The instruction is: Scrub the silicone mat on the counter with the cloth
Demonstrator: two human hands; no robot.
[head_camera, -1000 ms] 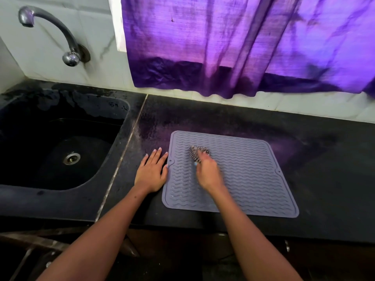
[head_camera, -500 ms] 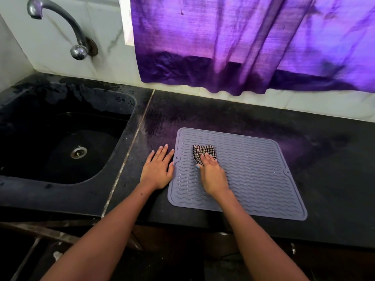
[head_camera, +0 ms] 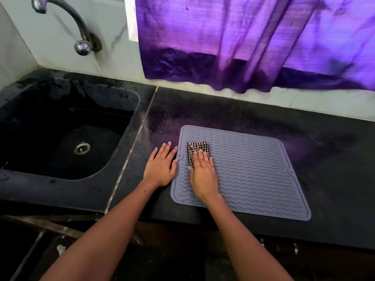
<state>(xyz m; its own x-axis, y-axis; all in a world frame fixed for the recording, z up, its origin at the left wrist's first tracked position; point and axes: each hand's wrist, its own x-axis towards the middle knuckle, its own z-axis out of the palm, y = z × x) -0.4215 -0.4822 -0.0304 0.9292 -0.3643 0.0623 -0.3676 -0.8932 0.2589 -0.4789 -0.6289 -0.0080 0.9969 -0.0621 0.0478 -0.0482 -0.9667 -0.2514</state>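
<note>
Head view: right hand flat, fingers extended, pressing cloth onto mat; left hand flat on counter.

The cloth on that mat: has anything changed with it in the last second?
The right hand has flattened out on the checked cloth, which was bunched under curled fingers a second ago and now lies spread near the silicone mat's far left corner. The left hand stays flat on the counter at the mat's left edge; the mat itself has not shifted.

Purple curtain glows over white marble wall, black sink left.
</note>
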